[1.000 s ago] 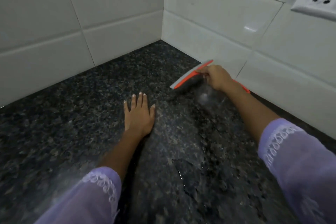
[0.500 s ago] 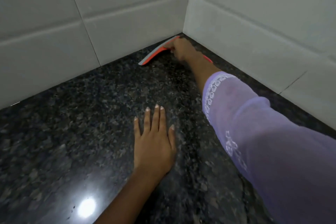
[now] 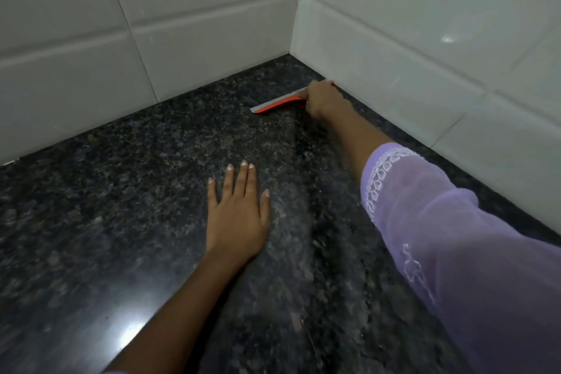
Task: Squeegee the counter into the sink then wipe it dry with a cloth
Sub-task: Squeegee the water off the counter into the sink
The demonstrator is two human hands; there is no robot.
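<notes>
My right hand [image 3: 323, 100] grips an orange squeegee [image 3: 277, 104] with a grey rubber blade. The blade lies on the dark speckled granite counter [image 3: 121, 191] near the back corner, close to the right tiled wall. My left hand [image 3: 238, 212] rests flat on the counter, fingers spread, nearer to me and left of the right arm. A smeared, streaked band runs from the squeegee toward me between both arms. No sink or cloth is in view.
White tiled walls [image 3: 197, 24] meet in a corner [image 3: 299, 24] behind the squeegee and fence the counter at the back and right. A lamp glare [image 3: 130, 340] shines on the counter near my left forearm.
The squeegee went into the back corner, then came back toward me along the right wall. My left hand stayed flat on the counter.
</notes>
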